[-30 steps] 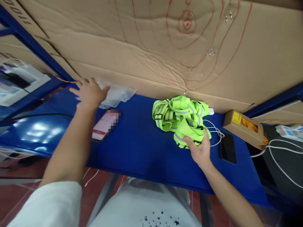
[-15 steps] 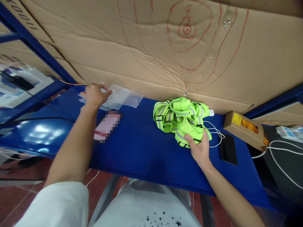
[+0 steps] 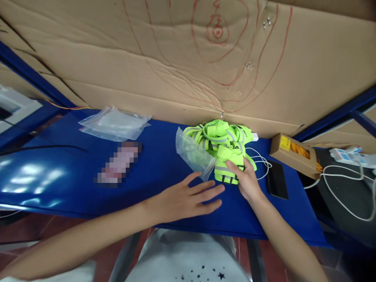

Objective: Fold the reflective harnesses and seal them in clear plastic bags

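Evidently the firmer grip is the right hand's point(image 3: 248, 180): thumb over the top, fingers curled round the far side, closed on a folded bundle of neon-green webbing with silver-grey stripes point(image 3: 225, 170). The bundle sits at the near right edge of the landmark, a loose heap of matching neon-green straps point(image 3: 216, 133). With heap and bundle crowded together, a loop could snag on a black buckle or tug the folds apart, and a slack thumb might let the layers spring open.

The left hand point(image 3: 188, 199) is open, palm down with fingers spread, just in front of the heap. A limp, clear plastic bag point(image 3: 192, 152) slants over the heap's left side, its lower end by the thumb and forefinger; whether they touch it, I cannot tell. Being so thin, it could slide off or crumple, its mouth clinging shut.

Right of the heap, a thin white cable point(image 3: 264, 158) curls close to the right hand, so a trailing strap could catch it. Beyond are a black smartphone point(image 3: 277, 180) and a brown cardboard box with an orange item inside point(image 3: 296, 154). Well left of the heap lie a pile of clear flat bags point(image 3: 116, 123), liable to cling together, and a phone with a pinkish screen point(image 3: 119, 162).
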`<state>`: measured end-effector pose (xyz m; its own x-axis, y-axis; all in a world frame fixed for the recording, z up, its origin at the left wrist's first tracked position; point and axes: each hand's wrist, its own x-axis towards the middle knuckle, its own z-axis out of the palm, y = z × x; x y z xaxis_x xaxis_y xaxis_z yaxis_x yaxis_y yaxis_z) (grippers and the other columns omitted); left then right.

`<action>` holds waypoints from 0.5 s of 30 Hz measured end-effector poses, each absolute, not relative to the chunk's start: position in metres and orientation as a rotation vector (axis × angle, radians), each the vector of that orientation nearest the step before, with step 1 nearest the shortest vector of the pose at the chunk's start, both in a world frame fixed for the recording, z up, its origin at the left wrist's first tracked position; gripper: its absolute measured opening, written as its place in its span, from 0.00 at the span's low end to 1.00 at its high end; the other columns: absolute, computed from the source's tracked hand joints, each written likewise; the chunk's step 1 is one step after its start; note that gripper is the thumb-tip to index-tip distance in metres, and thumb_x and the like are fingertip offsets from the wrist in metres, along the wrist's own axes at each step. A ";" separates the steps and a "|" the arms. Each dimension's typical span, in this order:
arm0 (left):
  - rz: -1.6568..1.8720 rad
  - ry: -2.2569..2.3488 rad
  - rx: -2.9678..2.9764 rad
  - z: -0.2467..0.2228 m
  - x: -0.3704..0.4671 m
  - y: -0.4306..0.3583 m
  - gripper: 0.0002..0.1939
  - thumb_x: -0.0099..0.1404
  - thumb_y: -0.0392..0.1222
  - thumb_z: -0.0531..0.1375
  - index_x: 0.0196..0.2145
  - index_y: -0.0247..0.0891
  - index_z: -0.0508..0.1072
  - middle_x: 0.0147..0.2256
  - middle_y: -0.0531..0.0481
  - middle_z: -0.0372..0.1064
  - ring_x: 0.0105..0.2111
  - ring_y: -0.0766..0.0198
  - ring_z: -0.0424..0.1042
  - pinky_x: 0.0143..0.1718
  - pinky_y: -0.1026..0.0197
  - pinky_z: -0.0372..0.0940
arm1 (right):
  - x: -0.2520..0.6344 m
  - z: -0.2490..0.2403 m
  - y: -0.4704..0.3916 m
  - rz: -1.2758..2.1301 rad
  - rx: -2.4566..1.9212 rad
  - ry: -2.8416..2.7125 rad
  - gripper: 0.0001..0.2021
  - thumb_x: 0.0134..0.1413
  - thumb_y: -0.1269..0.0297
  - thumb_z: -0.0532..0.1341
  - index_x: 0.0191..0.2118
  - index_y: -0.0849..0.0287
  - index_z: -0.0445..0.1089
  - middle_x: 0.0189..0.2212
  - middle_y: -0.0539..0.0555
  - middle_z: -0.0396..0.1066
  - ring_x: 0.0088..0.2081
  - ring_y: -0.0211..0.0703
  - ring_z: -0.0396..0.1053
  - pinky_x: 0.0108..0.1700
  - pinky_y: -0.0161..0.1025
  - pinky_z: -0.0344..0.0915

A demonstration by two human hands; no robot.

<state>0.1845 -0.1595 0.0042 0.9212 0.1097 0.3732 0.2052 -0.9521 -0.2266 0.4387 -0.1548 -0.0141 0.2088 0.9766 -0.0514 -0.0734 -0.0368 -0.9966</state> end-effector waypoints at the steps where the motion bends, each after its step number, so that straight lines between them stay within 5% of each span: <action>1: -0.582 -0.200 -2.815 0.001 0.181 -0.158 0.27 0.72 0.32 0.59 0.64 0.53 0.68 0.69 0.50 0.61 0.65 0.57 0.64 0.70 0.44 0.56 | 0.441 -0.013 -0.153 1.138 -1.284 -0.964 0.28 0.51 0.52 0.75 0.56 0.56 0.74 0.52 0.58 0.80 0.52 0.56 0.79 0.55 0.52 0.75; 4: -0.700 -0.329 -2.772 -0.011 0.169 -0.136 0.37 0.68 0.33 0.66 0.68 0.59 0.61 0.70 0.46 0.59 0.70 0.53 0.59 0.74 0.37 0.43 | 0.448 -0.009 -0.150 1.167 -1.271 -0.921 0.28 0.51 0.52 0.75 0.56 0.55 0.74 0.53 0.58 0.79 0.52 0.56 0.79 0.55 0.52 0.75; 8: -0.615 -0.562 -2.770 -0.020 0.164 -0.092 0.44 0.65 0.50 0.70 0.72 0.48 0.55 0.72 0.30 0.51 0.72 0.39 0.53 0.71 0.28 0.39 | 0.459 -0.004 -0.150 1.105 -1.284 -1.027 0.27 0.51 0.53 0.75 0.56 0.54 0.75 0.52 0.55 0.80 0.51 0.53 0.78 0.54 0.49 0.75; 15: -0.593 -0.643 -2.920 -0.010 0.189 -0.069 0.44 0.67 0.52 0.67 0.74 0.48 0.53 0.70 0.34 0.58 0.71 0.40 0.57 0.71 0.27 0.33 | 0.477 0.009 -0.152 1.045 -1.396 -1.526 0.24 0.51 0.52 0.74 0.52 0.54 0.78 0.47 0.54 0.81 0.46 0.52 0.78 0.50 0.47 0.74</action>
<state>0.1887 -0.0694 -0.0099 0.8356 0.3852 0.3917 0.4214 -0.9069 -0.0071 0.4772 -0.1517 0.0090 -0.0698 0.9972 0.0275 0.3348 0.0493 -0.9410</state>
